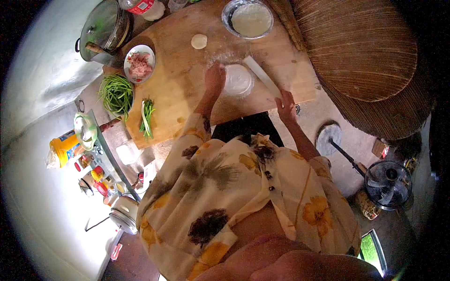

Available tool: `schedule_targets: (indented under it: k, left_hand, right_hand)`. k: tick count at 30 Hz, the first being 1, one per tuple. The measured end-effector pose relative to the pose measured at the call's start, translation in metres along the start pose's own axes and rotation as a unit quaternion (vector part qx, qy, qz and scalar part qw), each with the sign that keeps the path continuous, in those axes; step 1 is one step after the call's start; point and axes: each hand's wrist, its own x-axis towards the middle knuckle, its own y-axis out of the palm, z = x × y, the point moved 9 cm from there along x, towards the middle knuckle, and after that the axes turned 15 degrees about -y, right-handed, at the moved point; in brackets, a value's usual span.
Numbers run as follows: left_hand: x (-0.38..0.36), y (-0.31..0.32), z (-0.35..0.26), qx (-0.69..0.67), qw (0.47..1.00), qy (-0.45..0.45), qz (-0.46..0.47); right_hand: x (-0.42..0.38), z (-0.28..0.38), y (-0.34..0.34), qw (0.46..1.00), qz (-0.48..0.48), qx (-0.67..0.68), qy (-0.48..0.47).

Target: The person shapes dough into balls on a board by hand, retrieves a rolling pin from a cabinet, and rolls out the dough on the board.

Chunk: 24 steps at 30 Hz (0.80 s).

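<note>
A white, floured round of rolled dough [238, 80] lies on the wooden board [173, 84] in front of me. At its left edge is my left hand [215, 77], fingers curled closed and seemingly pinching the rim; the fingertips are partly hidden. My right hand [286, 104] grips the near end of a pale rolling pin [263, 77], which slants away just right of the dough. Farther back on the board sits a small dough disc [199, 41]. Loose flour is scattered between the two rounds.
A metal bowl of flour [252, 20] stands at the back. To the left are a bowl of minced meat [140, 64], green vegetables [116, 95], scallions [146, 117], a cleaver [103, 56] and a lidded pot [104, 28]. Woven round trays [361, 47] and a fan [388, 184] stand right.
</note>
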Motion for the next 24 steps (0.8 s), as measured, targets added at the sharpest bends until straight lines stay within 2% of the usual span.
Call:
schedule_targets:
  k: [1,2,4,5,7,8,9,10,11,13,15,16,19,23,24]
  left_hand:
    - [-0.001,0.002,0.018,0.053,0.995,-0.074,0.038]
    - [0.000,0.003,0.036,0.054,0.995,-0.073,0.038]
    - [-0.005,-0.004,0.070,0.000,0.998,-0.005,-0.068]
    - [-0.014,-0.026,0.049,0.000,0.998,-0.006,-0.068]
    - [-0.051,-0.108,-0.032,-0.078,0.983,0.092,-0.140]
    - [-0.048,-0.102,-0.030,-0.079,0.983,0.087,-0.142]
    - [-0.045,-0.086,-0.039,0.059,0.972,0.138,-0.180]
    - [-0.046,-0.068,-0.043,0.196,0.939,0.186,-0.212]
    - [-0.049,-0.060,-0.036,0.197,0.940,0.179,-0.212]
    - [-0.048,-0.034,-0.019,0.232,0.950,0.147,-0.150]
    - [-0.068,-0.007,0.013,0.197,0.957,0.141,-0.158]
    - [-0.082,-0.004,0.024,0.164,0.963,0.134,-0.167]
    - [-0.114,-0.016,0.013,0.172,0.968,0.109,-0.148]
    - [-0.054,-0.020,0.001,0.227,0.959,0.092,-0.145]
    - [-0.032,-0.032,-0.012,0.230,0.953,0.091,-0.175]
  right_hand:
    - [0.004,0.001,0.001,1.000,0.009,0.021,0.006]
    - [0.011,0.006,-0.001,1.000,0.008,0.022,0.006]
    - [0.022,0.018,0.004,0.998,0.055,0.022,-0.017]
    - [0.027,0.016,0.009,0.998,0.056,0.022,-0.018]
    - [0.045,0.029,0.031,0.986,0.104,0.024,-0.130]
    - [0.059,0.029,0.041,0.985,0.108,0.026,-0.133]
    - [0.075,0.032,0.058,0.978,0.152,0.019,-0.139]
    - [0.087,0.038,0.074,0.970,0.196,0.012,-0.146]
    - [0.093,0.046,0.081,0.968,0.201,0.015,-0.149]
    - [0.104,0.054,0.082,0.968,0.177,-0.098,-0.152]
    - [0.085,0.061,0.082,0.970,0.175,-0.110,-0.128]
    - [0.073,0.063,0.082,0.971,0.175,-0.121,-0.105]
    - [0.047,0.062,0.086,0.960,0.191,-0.137,-0.150]
    - [0.103,0.023,0.119,0.962,0.215,-0.116,-0.124]
    - [0.135,0.030,0.122,0.943,0.235,-0.190,-0.136]
